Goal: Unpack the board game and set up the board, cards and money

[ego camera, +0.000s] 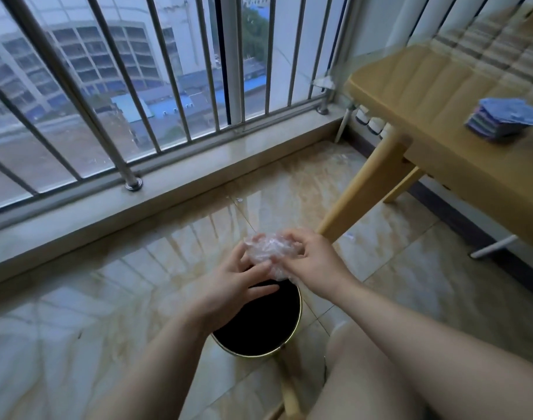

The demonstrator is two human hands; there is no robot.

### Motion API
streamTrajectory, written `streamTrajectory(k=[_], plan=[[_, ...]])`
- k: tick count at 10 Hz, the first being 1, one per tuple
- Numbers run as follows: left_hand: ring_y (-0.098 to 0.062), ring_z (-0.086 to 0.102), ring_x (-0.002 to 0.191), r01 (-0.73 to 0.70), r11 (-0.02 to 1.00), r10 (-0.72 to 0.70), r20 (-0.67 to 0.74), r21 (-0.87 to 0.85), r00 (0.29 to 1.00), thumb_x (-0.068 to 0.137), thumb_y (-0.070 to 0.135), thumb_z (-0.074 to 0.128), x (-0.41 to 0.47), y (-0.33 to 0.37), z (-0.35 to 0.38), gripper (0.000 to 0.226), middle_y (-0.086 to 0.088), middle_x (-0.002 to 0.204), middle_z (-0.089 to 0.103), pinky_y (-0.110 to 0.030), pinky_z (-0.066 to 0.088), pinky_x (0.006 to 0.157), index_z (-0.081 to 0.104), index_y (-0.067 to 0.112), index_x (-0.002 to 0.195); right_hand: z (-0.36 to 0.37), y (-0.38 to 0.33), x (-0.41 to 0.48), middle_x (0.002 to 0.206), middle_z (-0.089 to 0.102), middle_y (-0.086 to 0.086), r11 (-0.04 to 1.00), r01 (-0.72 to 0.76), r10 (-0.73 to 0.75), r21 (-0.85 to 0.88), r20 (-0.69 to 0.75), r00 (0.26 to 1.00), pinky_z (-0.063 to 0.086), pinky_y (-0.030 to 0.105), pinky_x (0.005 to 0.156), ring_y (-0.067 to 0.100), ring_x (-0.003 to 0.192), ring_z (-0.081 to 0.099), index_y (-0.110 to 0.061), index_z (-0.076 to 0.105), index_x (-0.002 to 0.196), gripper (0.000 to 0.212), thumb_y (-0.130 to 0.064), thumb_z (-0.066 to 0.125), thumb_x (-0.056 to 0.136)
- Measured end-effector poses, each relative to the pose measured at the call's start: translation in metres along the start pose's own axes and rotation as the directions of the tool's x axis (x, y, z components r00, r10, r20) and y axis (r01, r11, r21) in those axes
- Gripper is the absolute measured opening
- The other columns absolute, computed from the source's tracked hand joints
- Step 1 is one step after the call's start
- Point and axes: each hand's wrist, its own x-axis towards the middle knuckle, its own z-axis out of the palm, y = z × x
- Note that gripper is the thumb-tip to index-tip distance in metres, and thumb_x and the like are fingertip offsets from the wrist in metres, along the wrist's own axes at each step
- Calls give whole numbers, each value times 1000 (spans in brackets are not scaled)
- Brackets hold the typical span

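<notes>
A crumpled ball of clear plastic wrap (269, 248) is held between both my hands, just above a round bin (277, 331) with a black inside and a gold rim on the floor. My left hand (238, 286) cups the wrap from the left with fingers curled against it. My right hand (312, 257) grips it from the right. A stack of colourful cards (501, 121) with blue backs lies on the wooden table (435, 95) at the upper right, far from both hands.
A metal railing (131, 95) in front of a window runs across the top above a stone sill. The floor is glossy beige tile. The table's leg (362, 186) slants down close to my right hand. My knee (365, 374) shows at the bottom right.
</notes>
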Motion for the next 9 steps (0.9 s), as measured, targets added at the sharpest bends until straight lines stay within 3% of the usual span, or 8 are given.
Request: streamTrajectory(k=[1, 2, 3, 4, 5, 7, 8, 9], plan=[[-25, 68, 91, -24, 977, 61, -167, 212, 984, 82, 6, 66, 6, -14, -11, 29, -15, 103, 67, -34, 57, 73, 55, 15, 107, 14, 17, -2, 102, 67, 0, 1000, -25, 26, -17, 55, 998, 52, 31, 85, 15, 93, 64, -17, 63, 109, 26, -16, 68, 84], [-20, 62, 85, 75, 769, 183, -332, 634, 925, 84, 7, 65, 21, -44, -31, 21, -1, 88, 64, -27, 51, 75, 57, 23, 95, 15, 36, -1, 122, 59, -4, 977, -93, 143, -193, 261, 955, 45, 25, 94, 13, 113, 56, -22, 53, 126, 45, -14, 65, 83], [-23, 57, 101, 241, 366, 280, -353, 899, 893, 84, 19, 61, 37, -78, -53, 29, 2, 107, 63, -31, 44, 82, 60, 25, 113, 7, 56, 4, 128, 51, -1, 939, -184, 258, -289, 244, 935, 42, 18, 86, 14, 112, 54, -22, 51, 131, 46, -18, 62, 87], [-25, 56, 102, 343, 270, 241, -409, 899, 880, 90, 19, 51, 50, -101, -61, 32, -2, 125, 50, -30, 41, 74, 56, 22, 121, 1, 70, 11, 115, 58, -3, 907, -235, 312, -350, 180, 933, 38, 16, 75, 9, 95, 54, -22, 56, 125, 37, -21, 60, 89], [-30, 59, 98, 364, 159, 218, -393, 918, 894, 91, 17, 49, 61, -118, -61, 32, -3, 132, 39, -33, 45, 73, 51, 20, 123, -1, 78, 17, 112, 61, -3, 887, -232, 328, -400, 191, 925, 40, 19, 81, 11, 98, 56, -22, 59, 120, 31, -22, 59, 90], [-32, 56, 111, 433, 96, -130, -420, 896, 898, 87, 7, 53, 72, -142, -67, 74, -10, 157, -9, -33, 50, 82, 18, 28, 149, -4, 80, 25, 100, 60, -6, 892, -206, 314, -402, 224, 923, 43, 20, 82, 12, 96, 59, -21, 62, 116, 27, -22, 59, 89], [-28, 52, 118, 442, 65, -229, -418, 895, 879, 89, 14, 54, 70, -142, -71, 68, -14, 154, 11, -29, 46, 88, 23, 23, 149, -8, 76, 27, 98, 61, -7, 894, -231, 332, -385, 222, 917, 41, 19, 78, 10, 94, 59, -21, 62, 115, 26, -22, 59, 89], [-24, 50, 119, 401, 41, -260, -377, 915, 889, 90, 23, 55, 70, -134, -69, 55, -9, 135, 45, -29, 43, 93, 39, 19, 142, -12, 69, 29, 98, 60, -8, 900, -240, 332, -364, 217, 918, 42, 19, 79, 10, 95, 58, -19, 61, 116, 26, -21, 58, 90]])
